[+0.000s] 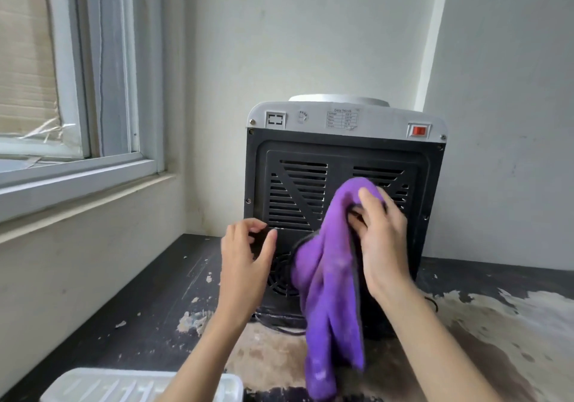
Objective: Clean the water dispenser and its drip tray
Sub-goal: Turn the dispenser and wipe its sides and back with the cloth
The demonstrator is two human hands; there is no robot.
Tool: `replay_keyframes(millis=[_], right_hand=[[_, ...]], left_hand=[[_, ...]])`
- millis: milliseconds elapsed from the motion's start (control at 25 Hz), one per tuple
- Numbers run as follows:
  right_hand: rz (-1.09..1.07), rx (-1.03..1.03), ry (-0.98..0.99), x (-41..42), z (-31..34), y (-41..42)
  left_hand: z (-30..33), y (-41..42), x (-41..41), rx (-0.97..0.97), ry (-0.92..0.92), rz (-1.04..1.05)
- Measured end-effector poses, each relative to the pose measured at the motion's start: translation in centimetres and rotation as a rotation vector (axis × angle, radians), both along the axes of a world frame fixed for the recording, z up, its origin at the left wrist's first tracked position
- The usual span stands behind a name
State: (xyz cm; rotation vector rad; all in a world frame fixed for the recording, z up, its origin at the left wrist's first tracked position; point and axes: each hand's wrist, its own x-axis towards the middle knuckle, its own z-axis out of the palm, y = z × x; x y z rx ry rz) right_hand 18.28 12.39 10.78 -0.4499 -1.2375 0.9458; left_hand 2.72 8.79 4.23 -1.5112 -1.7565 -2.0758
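The right hand (383,240) has its grip curled round a bunched purple cloth (329,283) — thumb over the top fold, fingers tucked into the fabric — and holds the upper bulge of it against the black vented back panel (298,190) of the water dispenser (344,165). From that grip the rest of the cloth hangs down in a long fold, its lower end reaching near the worn dark surface (149,302) below.

Just to the left of the cloth, the left hand (245,265) is held apart from it with a loose, half-spread grip, fingers lightly bent, holding nothing; whether its fingertips touch the panel cannot be told.

Above the right hand, the dispenser's white top strip carries a red switch (419,130) and a data label (342,118). Below and left of both hands, at the near edge of the surface, lies the white drip tray (124,384) — well apart from the dispenser. Further left is a window frame (102,90).
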Motion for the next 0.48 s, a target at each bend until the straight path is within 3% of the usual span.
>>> replay_keyframes(millis=[120,200,240,320,480], right_hand=[[-0.546,0.469,-0.474,-1.4,-1.3,1.7],[-1.008,0.595,-0.798,-1.8,-1.8,4.2],[-1.129,0.588,-0.894,-2.1,-1.8,4.9],[-1.192,0.595,-0.976,-3.3,-1.5,5.4],[-1.183,0.895,-0.975,-7.2,-1.4,5.7]], left_hand=[[0.1,0.4,-0.9,0.068,0.044,0.095],[0.7,1.1,-1.4,0.034,0.021,0.01],[0.8,1.4,-1.5,0.004,0.005,-0.063],[0.5,2.2,-1.8,0.0,-0.006,-0.169],[-0.6,2.7,-2.5,0.098,-0.014,-0.167]])
